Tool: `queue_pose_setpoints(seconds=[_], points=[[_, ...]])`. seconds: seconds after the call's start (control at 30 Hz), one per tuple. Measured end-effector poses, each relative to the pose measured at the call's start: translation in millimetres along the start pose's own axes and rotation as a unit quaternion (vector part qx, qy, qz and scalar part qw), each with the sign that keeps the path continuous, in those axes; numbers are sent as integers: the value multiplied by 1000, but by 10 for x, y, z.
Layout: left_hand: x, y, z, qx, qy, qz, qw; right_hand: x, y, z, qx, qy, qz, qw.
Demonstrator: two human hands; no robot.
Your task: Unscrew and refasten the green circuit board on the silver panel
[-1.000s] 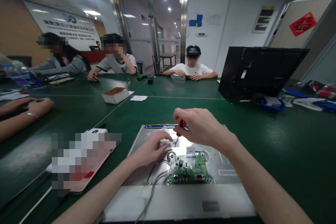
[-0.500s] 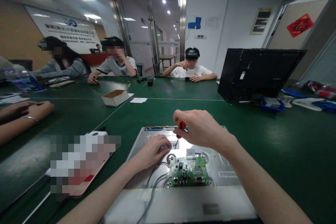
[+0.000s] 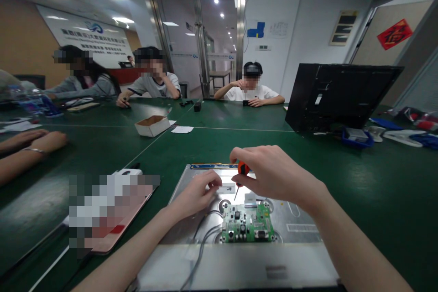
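My right hand (image 3: pixel 277 173) grips a screwdriver (image 3: pixel 242 168) with an orange and black handle. Its thin shaft slants down, the tip just above the circuit board's upper edge. My left hand (image 3: pixel 196 194) is over the left part of the silver metal back of a display panel (image 3: pixel 301 223). Its fingers are curled in towards the thumb; whatever they may hold is hidden. A small screw-like spot (image 3: pixel 229 188) shows on a pale strip beside them. The green circuit board (image 3: pixel 248 223) lies on the panel, with grey cables (image 3: pixel 201 251) running from its left side.
A black monitor casing (image 3: pixel 338 96) stands at the right, by a blue tray (image 3: pixel 357 140). A small open box (image 3: pixel 152 126) and a paper slip (image 3: pixel 182 129) lie ahead. Left of the panel is a pinkish phone-like object (image 3: pixel 112 237). Several people sit around the green table (image 3: pixel 219 139).
My right hand and the screwdriver have shifted slightly right, the tip now nearer the circuit board. My left hand has drawn back from the small screw-like spot, uncovering it.
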State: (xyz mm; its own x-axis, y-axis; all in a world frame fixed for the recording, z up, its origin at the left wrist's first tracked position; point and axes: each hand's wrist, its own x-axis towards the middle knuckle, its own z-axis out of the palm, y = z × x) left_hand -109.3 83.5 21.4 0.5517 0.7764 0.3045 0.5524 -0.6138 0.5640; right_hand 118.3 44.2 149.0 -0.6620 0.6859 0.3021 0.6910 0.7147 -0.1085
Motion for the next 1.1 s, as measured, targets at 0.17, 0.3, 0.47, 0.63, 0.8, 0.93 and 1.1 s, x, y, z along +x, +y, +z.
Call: queue_pose_setpoints(seconds=[0.17, 0.3, 0.47, 0.63, 0.8, 0.93, 1.1], points=[[-10, 33, -76, -43, -43, 4, 998, -98, -63, -88, -8, -6, -11, 1000], [-6, 91, -138, -84, -76, -8, 994, -161, -89, -109, -7, -23, -25, 999], [-3, 180, -172, -140, -113, -42, 983, -195, -16, -60, -8, -51, -27, 998], [-28, 272, -193, -180, -166, -50, 968, -193, 64, -41, -6, -51, -22, 998], [-32, 347, -227, -171, -183, -65, 966, -195, 63, -66, -4, -45, -23, 999], [-56, 395, -184, -164, -183, -63, 967, -201, 49, -93, -7, -42, -21, 999], [-216, 481, -85, -124, -151, -35, 980, -203, 39, -113, -4, -49, -19, 999]])
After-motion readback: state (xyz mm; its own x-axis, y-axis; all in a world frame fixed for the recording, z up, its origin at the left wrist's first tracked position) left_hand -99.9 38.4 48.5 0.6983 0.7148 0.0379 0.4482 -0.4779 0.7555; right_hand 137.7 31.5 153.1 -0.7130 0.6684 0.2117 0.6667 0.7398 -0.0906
